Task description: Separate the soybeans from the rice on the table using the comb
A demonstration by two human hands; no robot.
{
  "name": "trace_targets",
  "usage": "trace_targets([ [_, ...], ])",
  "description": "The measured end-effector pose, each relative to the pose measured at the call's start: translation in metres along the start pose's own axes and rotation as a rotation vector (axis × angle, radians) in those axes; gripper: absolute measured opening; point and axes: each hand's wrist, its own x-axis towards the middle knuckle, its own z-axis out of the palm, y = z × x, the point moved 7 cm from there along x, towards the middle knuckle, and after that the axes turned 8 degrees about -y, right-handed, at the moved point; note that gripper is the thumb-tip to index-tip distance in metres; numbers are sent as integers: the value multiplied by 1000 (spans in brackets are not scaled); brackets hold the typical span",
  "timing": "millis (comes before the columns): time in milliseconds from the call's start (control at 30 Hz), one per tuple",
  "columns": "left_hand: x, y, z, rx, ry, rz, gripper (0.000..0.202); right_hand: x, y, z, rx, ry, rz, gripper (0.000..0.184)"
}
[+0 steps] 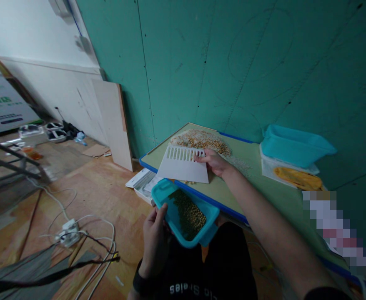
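My left hand (155, 230) grips the near rim of a teal plastic tub (170, 196), held just below the table's front edge and partly filled with yellowish beans (189, 214). My right hand (213, 161) holds a white slotted plastic scraper (183, 166) by its right side, its lower edge resting on the green tabletop (233, 183) near the edge. A few beans lie under the scraper at the edge. A pile of mixed beans and white grains (201, 141) lies behind the scraper at the table's far corner.
A second teal tub (295, 145) stands at the back right on white sheets, with a yellow item (298, 178) in front. A green wall rises behind. On the wooden floor lie a power strip (68, 233), cables, a leaning board (112, 123) and papers (142, 180).
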Motion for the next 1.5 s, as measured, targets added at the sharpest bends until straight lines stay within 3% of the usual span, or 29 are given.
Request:
trace_targets([
  [400,-2,-8,6,42,-21,1,41,-6,-5,4,-26,-51,12,41],
  [967,-7,-4,10,11,-9,10,38,-10,-8,19,-55,-173,9,42],
  [1167,-8,-1,11,40,-1,-5,40,-12,-9,23,-34,-138,37,47],
  [1400,-5,-6,8,34,3,-2,40,-15,-32,9,16,73,-112,41],
  [1500,-4,-7,7,32,-11,5,42,-15,-33,13,-34,19,-108,39],
])
